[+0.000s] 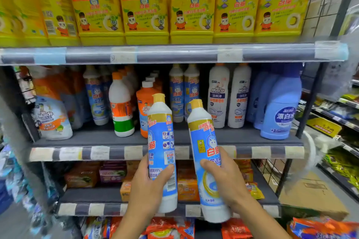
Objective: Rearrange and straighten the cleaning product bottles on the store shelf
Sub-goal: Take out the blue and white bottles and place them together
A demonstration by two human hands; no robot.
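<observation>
Bottles fill both hands: left hand [144,186] fingers [165,172] wrap the lower body of an upright bottle [162,153], right hand [225,178] fingers [208,167] clasp a left-tilted bottle [207,161]. Both are smooth white plastic cylinders with yellow caps and glossy blue labels reading "白猫", held before the middle shelf [167,152]. Behind stand white Mr Muscle bottles [218,96]; yellow jugs [144,6] line the shelf above.

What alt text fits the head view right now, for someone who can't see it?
Two hands hold matching blue-and-white cleaner bottles with yellow caps before a store shelf: the left hand grips one bottle upright, the right hand grips another tilted left. Behind, the middle shelf carries mixed cleaning bottles; yellow jugs line the top.
</observation>
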